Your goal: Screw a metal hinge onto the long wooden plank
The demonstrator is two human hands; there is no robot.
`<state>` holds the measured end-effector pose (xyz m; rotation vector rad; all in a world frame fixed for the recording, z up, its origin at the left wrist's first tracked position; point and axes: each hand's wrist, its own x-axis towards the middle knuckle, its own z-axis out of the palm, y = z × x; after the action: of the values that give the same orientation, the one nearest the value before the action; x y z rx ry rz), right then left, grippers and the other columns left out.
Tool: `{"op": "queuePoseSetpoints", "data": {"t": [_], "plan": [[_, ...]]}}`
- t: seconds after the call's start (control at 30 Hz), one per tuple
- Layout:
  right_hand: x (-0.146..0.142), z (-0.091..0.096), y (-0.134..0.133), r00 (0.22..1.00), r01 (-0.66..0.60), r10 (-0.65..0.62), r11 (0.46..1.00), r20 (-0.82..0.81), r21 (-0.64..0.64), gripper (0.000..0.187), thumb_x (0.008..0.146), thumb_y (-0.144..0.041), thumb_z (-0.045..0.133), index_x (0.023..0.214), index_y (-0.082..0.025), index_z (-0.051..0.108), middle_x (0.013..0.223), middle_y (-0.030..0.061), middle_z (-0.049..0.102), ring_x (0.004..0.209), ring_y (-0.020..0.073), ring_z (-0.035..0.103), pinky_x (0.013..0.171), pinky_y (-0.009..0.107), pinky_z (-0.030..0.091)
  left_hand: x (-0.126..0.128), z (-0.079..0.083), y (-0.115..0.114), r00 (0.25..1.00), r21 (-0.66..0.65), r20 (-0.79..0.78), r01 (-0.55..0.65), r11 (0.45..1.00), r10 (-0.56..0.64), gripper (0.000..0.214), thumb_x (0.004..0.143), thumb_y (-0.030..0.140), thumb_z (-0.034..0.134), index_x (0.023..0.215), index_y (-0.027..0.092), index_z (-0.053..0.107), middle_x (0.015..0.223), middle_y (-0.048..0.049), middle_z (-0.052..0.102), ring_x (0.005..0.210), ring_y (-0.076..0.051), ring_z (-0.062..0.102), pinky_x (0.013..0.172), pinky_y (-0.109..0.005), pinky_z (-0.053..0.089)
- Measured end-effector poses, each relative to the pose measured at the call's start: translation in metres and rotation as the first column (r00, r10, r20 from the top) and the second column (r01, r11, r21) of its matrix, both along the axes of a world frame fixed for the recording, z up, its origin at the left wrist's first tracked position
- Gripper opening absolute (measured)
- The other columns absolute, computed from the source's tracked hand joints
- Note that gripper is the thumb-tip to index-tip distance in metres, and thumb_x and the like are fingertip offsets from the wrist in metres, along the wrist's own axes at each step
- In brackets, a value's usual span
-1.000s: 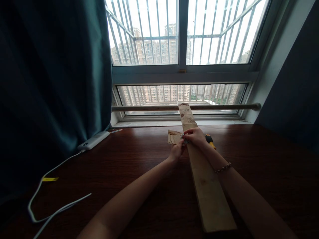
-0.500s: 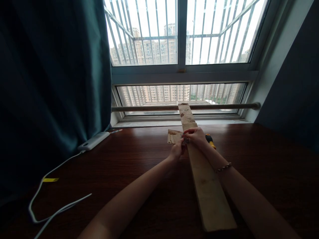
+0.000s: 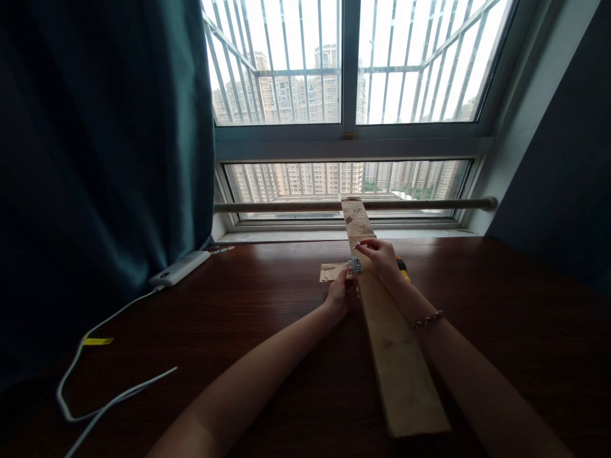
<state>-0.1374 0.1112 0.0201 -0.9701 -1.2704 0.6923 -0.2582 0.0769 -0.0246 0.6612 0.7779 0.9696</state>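
Note:
A long wooden board [image 3: 405, 375] runs away from me across the table, its far end at the window rail. Against its left edge, a small metal hinge [image 3: 355, 264] bridges to a short wooden piece [image 3: 329, 272]. My left hand [image 3: 340, 292] is closed around the near side of that short piece, its fingertips at the hinge; some fingers are hidden below. Just above the hinge, my right hand [image 3: 379, 254] is pinched over the board, with a tiny light thing at the fingertips, too small to name. A yellow and black tool handle [image 3: 403, 268] lies right of the board, partly hidden by my right wrist.
On the left, a white power bank [image 3: 180, 268] with a white cable [image 3: 119, 306] lies beside a dark curtain [image 3: 167, 127]. A yellow tag [image 3: 98, 341] is near the cable. A horizontal rail [image 3: 429, 204] spans the window behind the table [image 3: 267, 267].
My right hand has lifted slightly up and away from the hinge, which now shows more plainly. The short wooden piece has tilted or shifted a little. My left hand stays beside it.

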Motion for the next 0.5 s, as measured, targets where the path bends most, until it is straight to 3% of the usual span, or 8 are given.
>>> {"op": "queuePoseSetpoints", "data": {"t": [0.13, 0.3, 0.4, 0.5], "plan": [[0.002, -0.002, 0.001, 1.000, -0.008, 0.008, 1.000, 0.011, 0.017, 0.028, 0.059, -0.040, 0.073, 0.072, -0.016, 0.068, 0.055, -0.0027, 0.052, 0.053, 0.0108, 0.043, 0.053, 0.024, 0.033, 0.000, -0.003, 0.002, 1.000, -0.020, 0.028, -0.005, 1.000, 0.005, 0.048, 0.078, 0.055, 0.038, 0.050, 0.016, 0.044, 0.034, 0.0056, 0.025, 0.033, -0.006, 0.024, 0.036, -0.019, 0.019], [0.002, -0.003, 0.003, 0.998, 0.005, -0.005, 1.000, -0.068, 0.012, 0.027, 0.060, -0.038, 0.072, 0.073, -0.016, 0.065, 0.054, -0.0045, 0.048, 0.051, 0.0090, 0.038, 0.051, 0.023, 0.029, -0.016, 0.001, 0.008, 0.944, 0.091, -0.290, -0.138, 0.986, 0.159, 0.037, 0.081, 0.033, 0.037, 0.051, 0.013, 0.048, 0.040, 0.0066, 0.026, 0.034, -0.004, 0.022, 0.036, -0.017, 0.019], [0.002, -0.001, 0.002, 0.989, 0.003, -0.001, 1.000, -0.148, 0.014, 0.028, 0.059, -0.039, 0.071, 0.074, -0.016, 0.062, 0.061, -0.0029, 0.053, 0.054, 0.0092, 0.041, 0.052, 0.023, 0.031, -0.053, 0.002, 0.009, 0.883, 0.149, -0.392, -0.218, 0.964, 0.260, 0.025, 0.074, 0.027, 0.051, 0.055, 0.011, 0.052, 0.042, 0.0073, 0.030, 0.035, -0.002, 0.024, 0.035, -0.016, 0.019], [0.002, 0.001, 0.000, 0.986, 0.003, -0.004, 1.000, -0.169, -0.007, 0.031, 0.059, -0.040, 0.070, 0.074, -0.016, 0.059, 0.062, -0.0027, 0.052, 0.053, 0.0090, 0.041, 0.052, 0.023, 0.032, -0.111, 0.001, 0.008, 0.782, 0.249, -0.472, -0.325, 0.912, 0.407, 0.015, 0.068, 0.021, 0.061, 0.060, 0.012, 0.052, 0.045, 0.0066, 0.039, 0.037, -0.002, 0.031, 0.036, -0.013, 0.024]]}}
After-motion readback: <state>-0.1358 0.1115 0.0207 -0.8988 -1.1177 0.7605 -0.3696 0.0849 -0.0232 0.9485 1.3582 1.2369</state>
